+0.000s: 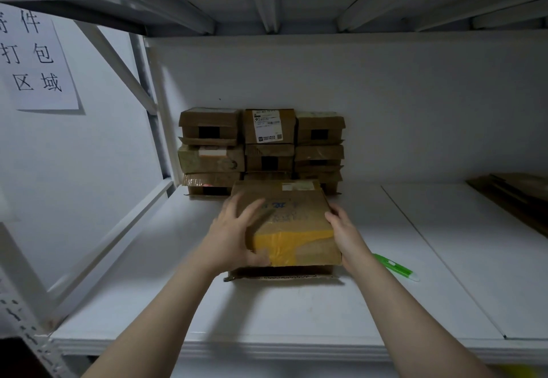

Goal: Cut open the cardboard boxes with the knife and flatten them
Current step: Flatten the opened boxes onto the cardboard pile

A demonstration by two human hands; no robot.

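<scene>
Work looks barely begun as the left hand (234, 229) and right hand (345, 229) grip a taped, uncut cardboard box (293, 217) at frame centre on the shelf (296, 312), green knife (396, 266) lying untouched at right, stacked boxes (261, 146) waiting behind.

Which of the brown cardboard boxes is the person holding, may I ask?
The front brown cardboard box with yellow tape, between left hand and right hand; the others sit stacked behind.

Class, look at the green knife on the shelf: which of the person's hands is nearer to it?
Right. The right hand grips the box on its right side, beside the knife; the left hand holds its left side.
</scene>
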